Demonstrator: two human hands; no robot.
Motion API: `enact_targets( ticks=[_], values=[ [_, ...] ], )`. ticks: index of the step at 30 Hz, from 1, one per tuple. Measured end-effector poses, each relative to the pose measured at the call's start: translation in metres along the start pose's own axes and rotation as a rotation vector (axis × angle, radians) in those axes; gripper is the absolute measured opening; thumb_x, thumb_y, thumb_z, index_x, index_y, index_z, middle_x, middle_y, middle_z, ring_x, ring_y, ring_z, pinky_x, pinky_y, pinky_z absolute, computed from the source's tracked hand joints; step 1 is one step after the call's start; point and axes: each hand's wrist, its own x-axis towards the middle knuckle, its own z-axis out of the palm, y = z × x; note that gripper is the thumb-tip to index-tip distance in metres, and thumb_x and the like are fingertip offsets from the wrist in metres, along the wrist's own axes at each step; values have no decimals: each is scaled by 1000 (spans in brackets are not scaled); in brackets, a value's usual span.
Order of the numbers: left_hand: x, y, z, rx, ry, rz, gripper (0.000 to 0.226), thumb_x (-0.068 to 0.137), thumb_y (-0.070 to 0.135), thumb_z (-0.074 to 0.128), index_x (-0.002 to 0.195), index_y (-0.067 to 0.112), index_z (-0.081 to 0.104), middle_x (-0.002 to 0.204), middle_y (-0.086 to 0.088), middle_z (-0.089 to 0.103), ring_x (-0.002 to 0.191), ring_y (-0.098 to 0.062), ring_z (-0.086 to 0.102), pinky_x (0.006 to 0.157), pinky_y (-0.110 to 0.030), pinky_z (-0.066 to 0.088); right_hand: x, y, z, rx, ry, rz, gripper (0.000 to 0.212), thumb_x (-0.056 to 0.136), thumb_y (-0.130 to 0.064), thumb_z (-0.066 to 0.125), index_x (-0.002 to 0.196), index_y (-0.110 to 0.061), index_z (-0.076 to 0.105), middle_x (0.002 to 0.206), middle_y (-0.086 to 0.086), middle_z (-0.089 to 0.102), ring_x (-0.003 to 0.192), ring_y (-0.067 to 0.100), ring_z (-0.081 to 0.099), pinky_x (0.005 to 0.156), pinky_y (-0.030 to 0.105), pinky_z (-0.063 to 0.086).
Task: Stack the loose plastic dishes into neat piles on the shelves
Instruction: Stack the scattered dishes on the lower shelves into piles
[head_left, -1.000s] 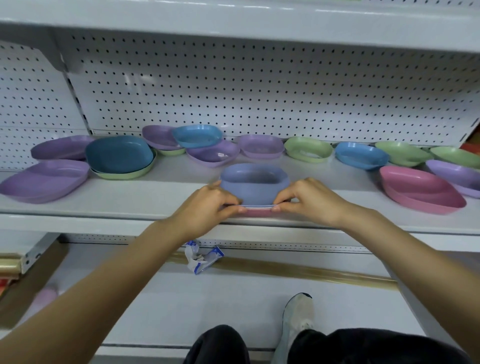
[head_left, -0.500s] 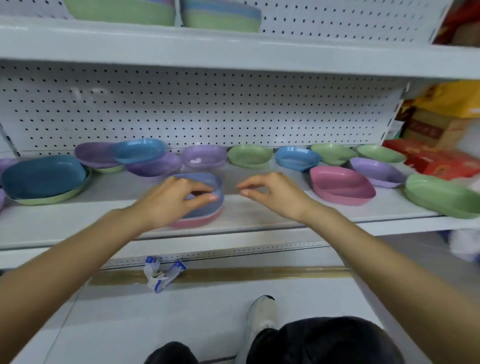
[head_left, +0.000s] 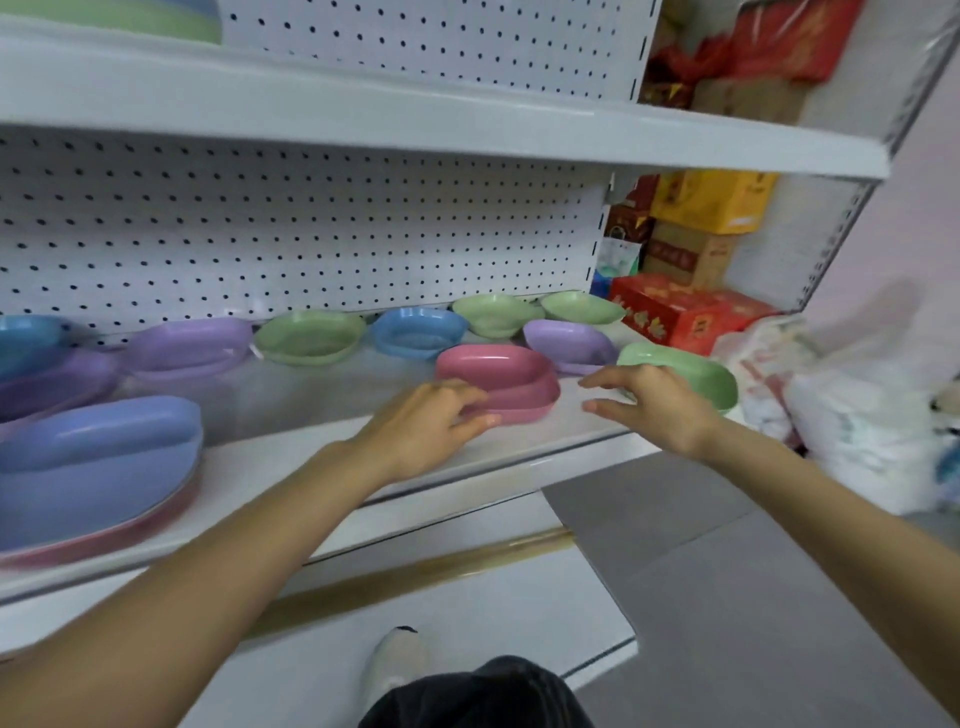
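Near shelf (head_left: 311, 400) front edge: left hand (head_left: 431, 428) half-curled at pink dish (head_left: 498, 371) rim, grip indeterminate — right hand (head_left: 657, 410) fingers wide, apart, presumably flanking to lift.

Left hand (head_left: 428, 423) seemingly touches pink dish (head_left: 496, 366); right hand (head_left: 657, 408) hovers near.

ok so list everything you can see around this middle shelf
pink dish: 1, pink, middle shelf front, centre
stacked pile: 1, periwinkle dish on pink one, shelf front, far left
green dishes: 4, green, middle shelf, one mid-row, three right
blue dishes: 2, blue, back row, centre and far left
purple dishes: 3, purple, two left, one right
shelf: 1, white, holds the dishes
boxes: several, red, yellow, brown, far right
bags: count unclear, white, far right
shoe: 1, pale, bottom centre
left hand: 1, at pink dish's near rim, grip blurred
right hand: 1, fingers spread, empty, before front-right green dish
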Motion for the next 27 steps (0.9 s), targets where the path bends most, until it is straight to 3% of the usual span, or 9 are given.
enact_targets(
  ticks=[5, 10, 14, 18, 21, 23, 27],
  values=[
    [35, 3, 26, 48, -62, 56, 36, 93, 46, 44, 114, 23, 63, 118, 3, 62, 106, -20, 57, 89, -37, 47, 2, 54, -3, -25, 16, 133, 38, 87, -35, 63, 121, -19, 62, 125, 2, 62, 119, 23, 53, 100, 30, 39],
    [52, -11, 40, 93, -88, 79, 33, 92, 43, 41, 88, 18, 62, 94, 6, 66, 87, -17, 62, 77, -38, 51, 12, 87, -9, 6, 17, 277, 38, 88, -35, 62, 119, -15, 64, 127, 2, 62, 117, 22, 53, 91, 24, 37],
    [49, -8, 39, 102, -72, 66, 30, 94, 39, 46, 72, 20, 55, 86, 4, 66, 83, -19, 61, 75, -36, 50, 11, 93, -4, -18, 43, 245, 21, 86, -28, 65, 101, -16, 74, 106, 0, 72, 96, 20, 61, 84, 30, 46],
    [42, -5, 34, 174, -77, 68, 31, 95, 39, 44, 88, 17, 64, 107, 5, 67, 104, -22, 60, 80, -32, 47, 4, 79, 0, -96, 103, 228, 13, 85, -25, 66, 91, -19, 75, 91, -2, 73, 85, 22, 63, 72, 32, 49],
    [32, -8, 32, 188, -75, 55, 30, 95, 38, 45, 97, 18, 66, 114, 3, 67, 108, -21, 59, 84, -32, 48, -6, 57, 7, -124, 75, 159, 12, 86, -23, 63, 91, -20, 73, 89, -1, 72, 86, 23, 63, 70, 32, 49],
    [19, -9, 31, 189, -44, 84, 30, 95, 39, 45, 94, 18, 66, 108, 3, 68, 103, -20, 61, 80, -32, 49, -16, 39, 11, -169, 60, 105, 14, 88, -24, 59, 94, -23, 71, 92, -1, 71, 88, 24, 62, 71, 30, 47],
    [-10, -7, 19, 149, 29, 109, 34, 96, 40, 42, 79, 16, 59, 77, 10, 61, 78, -17, 55, 67, -30, 44, -34, -8, 15, -193, 30, -17, 15, 90, -25, 56, 99, -26, 69, 96, 1, 69, 93, 24, 59, 65, 26, 35]
  ],
)
